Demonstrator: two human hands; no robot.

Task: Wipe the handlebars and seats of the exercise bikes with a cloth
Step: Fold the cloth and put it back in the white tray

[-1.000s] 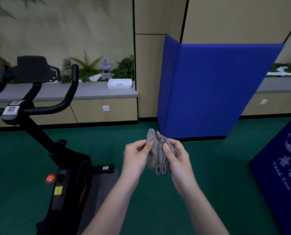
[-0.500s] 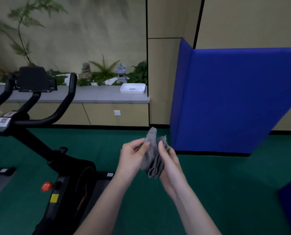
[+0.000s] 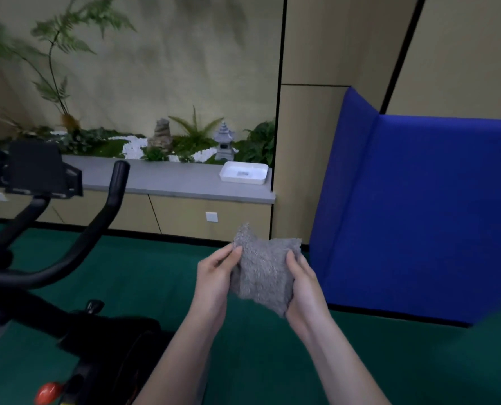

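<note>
Both hands (image 3: 214, 276) gripping grey cloth (image 3: 262, 273), bike handlebar (image 3: 76, 249) cut off left

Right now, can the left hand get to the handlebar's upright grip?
Probably yes. Nothing stands between the left hand and the grip, only open floor. But both hands hold the cloth, so the right hand must take it alone.
</note>
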